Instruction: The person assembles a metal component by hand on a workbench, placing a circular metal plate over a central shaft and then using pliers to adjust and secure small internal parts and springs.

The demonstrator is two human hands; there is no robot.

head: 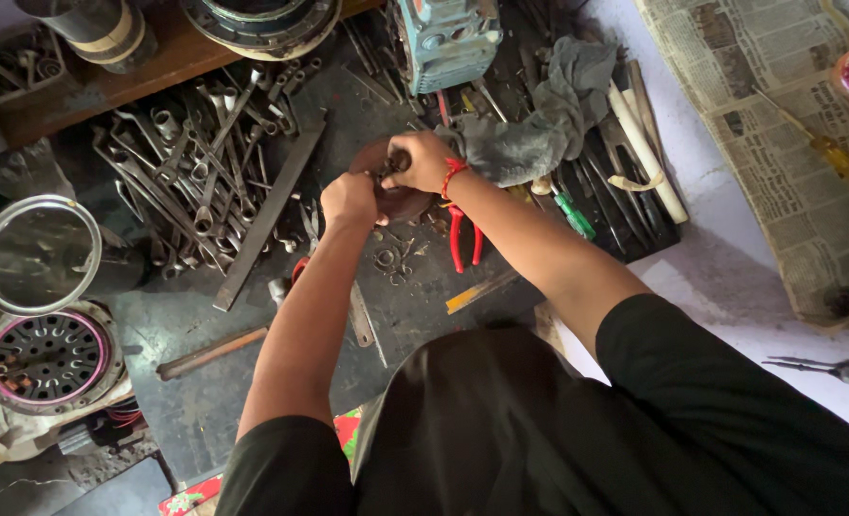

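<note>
My left hand (348,199) and my right hand (423,160) are both closed around a round, dark brown metal part (372,153) held above a grimy workbench (205,306). The right hand, with a red thread on its wrist, grips the part's upper right edge. The left hand clamps its lower left side. Most of the part is hidden by my fingers. Red-handled pliers (459,244) lie just below my right wrist.
A pile of spanners (195,172) lies left of my hands, with a long flat metal bar (270,215). A grey rag (549,115), a green-handled screwdriver (573,216), a round motor stator (47,358), a metal lid (38,253) and newspaper (778,124) surround the work area.
</note>
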